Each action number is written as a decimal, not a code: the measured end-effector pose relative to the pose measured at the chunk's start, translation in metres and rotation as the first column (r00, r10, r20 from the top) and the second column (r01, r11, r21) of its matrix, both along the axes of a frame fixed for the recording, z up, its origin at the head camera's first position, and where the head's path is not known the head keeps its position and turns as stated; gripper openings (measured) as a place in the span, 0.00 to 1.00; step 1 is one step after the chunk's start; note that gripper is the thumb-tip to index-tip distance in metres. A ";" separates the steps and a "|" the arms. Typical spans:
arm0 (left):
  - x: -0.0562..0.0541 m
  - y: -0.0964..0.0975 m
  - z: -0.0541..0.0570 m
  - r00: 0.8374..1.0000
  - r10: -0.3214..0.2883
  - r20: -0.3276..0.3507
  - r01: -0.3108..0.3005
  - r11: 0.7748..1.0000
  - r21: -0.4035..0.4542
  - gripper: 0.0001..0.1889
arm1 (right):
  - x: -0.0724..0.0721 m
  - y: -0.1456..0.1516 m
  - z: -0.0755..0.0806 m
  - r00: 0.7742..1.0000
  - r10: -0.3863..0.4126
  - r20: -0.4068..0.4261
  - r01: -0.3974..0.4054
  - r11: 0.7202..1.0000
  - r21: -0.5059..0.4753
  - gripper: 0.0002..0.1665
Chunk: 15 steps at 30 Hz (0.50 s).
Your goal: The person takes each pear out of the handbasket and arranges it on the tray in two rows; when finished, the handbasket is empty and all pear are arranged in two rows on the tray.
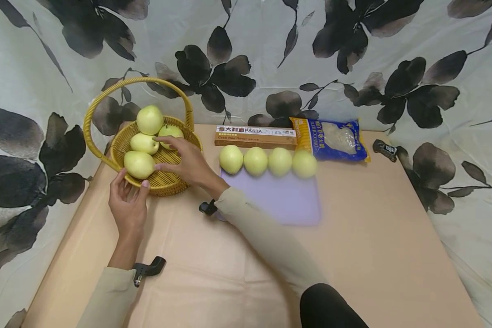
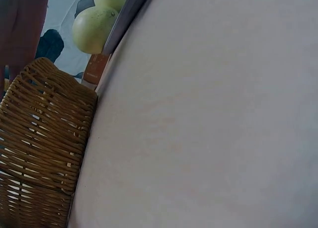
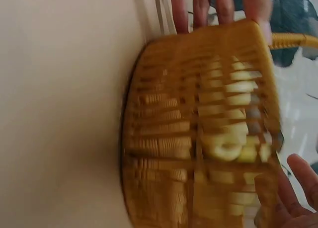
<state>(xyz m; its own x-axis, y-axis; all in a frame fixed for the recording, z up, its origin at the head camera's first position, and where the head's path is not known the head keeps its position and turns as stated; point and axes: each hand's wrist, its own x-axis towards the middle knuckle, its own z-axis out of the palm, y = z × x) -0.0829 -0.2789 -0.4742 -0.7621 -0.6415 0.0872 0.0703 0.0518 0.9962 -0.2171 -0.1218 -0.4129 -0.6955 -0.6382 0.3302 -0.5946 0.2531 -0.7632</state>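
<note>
A yellow wicker basket (image 1: 160, 184) with a tall arched handle stands at the table's left, holding several round yellow-green fruits (image 1: 149, 120) that look like apples or pears. My left hand (image 1: 129, 205) touches the outside of its front left rim, fingers mostly straight. My right hand (image 1: 184, 159) reaches over the basket's right rim, thumb and forefinger spread apart. Its thumb is beside the front fruit (image 1: 139, 165), its forefinger beside the back right one; I cannot tell whether either touches. In the right wrist view, the basket wall (image 3: 164, 123) is blurred and partly hides the right hand (image 3: 293, 208).
Several similar fruits (image 1: 256, 161) stand in a row along the back of a purple mat (image 1: 274, 200). Behind them lie a brown pasta box (image 1: 255, 137) and a blue and yellow pasta bag (image 1: 332, 140). A small black packet (image 1: 384, 150) lies farther right. Floral cloth surrounds the table.
</note>
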 end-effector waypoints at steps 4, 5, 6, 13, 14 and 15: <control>0.000 0.000 0.000 1.000 -0.001 0.017 0.002 1.000 -0.016 0.37 | -0.001 -0.024 -0.003 1.000 0.022 -0.002 -0.022 0.995 0.092 0.40; 0.000 0.001 0.000 1.000 -0.001 0.022 0.001 1.000 -0.021 0.37 | -0.002 -0.029 -0.003 1.000 0.031 0.003 -0.031 0.994 0.104 0.40; 0.001 0.001 0.000 1.000 0.000 0.023 0.000 1.000 -0.027 0.37 | -0.002 -0.034 -0.004 0.999 0.036 0.014 -0.038 0.993 0.113 0.39; 0.001 0.001 0.002 1.000 0.005 0.026 -0.004 0.999 -0.040 0.36 | -0.009 -0.057 -0.003 0.992 0.037 0.120 -0.057 0.984 0.169 0.34; 0.001 0.001 0.002 1.000 0.006 0.028 -0.005 0.999 -0.040 0.36 | -0.010 -0.060 -0.003 0.991 0.040 0.128 -0.063 0.982 0.181 0.34; 0.001 0.001 0.002 1.000 0.008 0.030 -0.006 0.999 -0.040 0.36 | -0.011 -0.062 -0.003 0.990 0.042 0.136 -0.068 0.979 0.193 0.34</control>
